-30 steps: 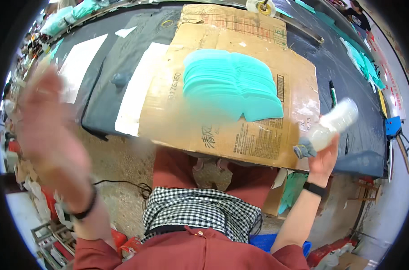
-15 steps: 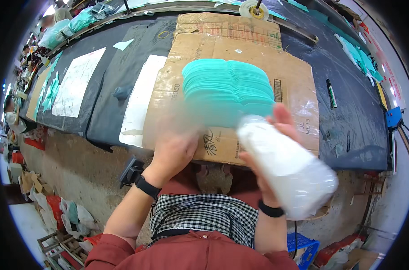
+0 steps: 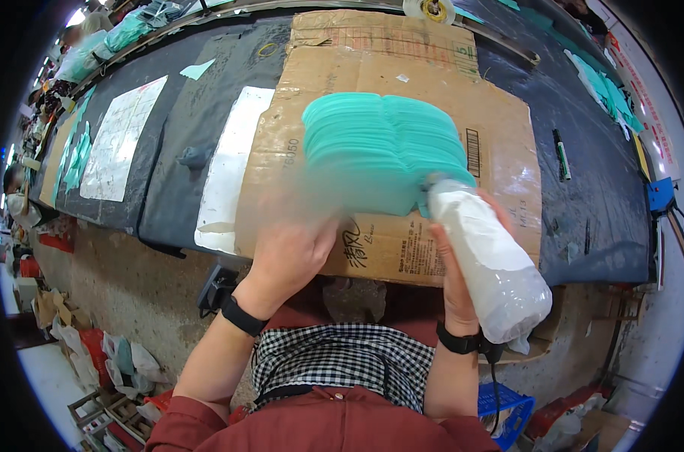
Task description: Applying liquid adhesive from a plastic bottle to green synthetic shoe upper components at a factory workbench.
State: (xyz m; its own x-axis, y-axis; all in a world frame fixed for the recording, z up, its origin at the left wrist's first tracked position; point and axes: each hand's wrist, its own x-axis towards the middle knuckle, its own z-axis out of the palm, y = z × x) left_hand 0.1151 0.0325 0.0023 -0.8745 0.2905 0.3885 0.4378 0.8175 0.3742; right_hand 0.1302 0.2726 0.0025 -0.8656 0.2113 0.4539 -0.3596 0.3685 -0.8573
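A thick row of overlapping teal sheets (image 3: 383, 135), with a crease down its middle, lies on a flattened cardboard box (image 3: 500, 151). My right hand (image 3: 455, 279) is closed round a white-wrapped cylindrical corded tool (image 3: 489, 260). The tool tilts with its blurred front end at the near right edge of the sheets; I cannot tell whether it touches them. My left hand (image 3: 293, 245) is at the near left of the sheets, its fingers lost in a blur, so what they hold is hidden. A black cord (image 3: 495, 392) hangs below my right wrist.
White boards (image 3: 236, 158) lie left of the cardboard on the dark table cover (image 3: 176, 135). A marker (image 3: 561, 154) lies to the right, and a tape roll (image 3: 430, 9) is at the far edge. A blue crate (image 3: 511, 414) stands below at right.
The tool's front end has moved a little right and away from me, along the near edge of the sheets. My left hand stays at nearly the same place.
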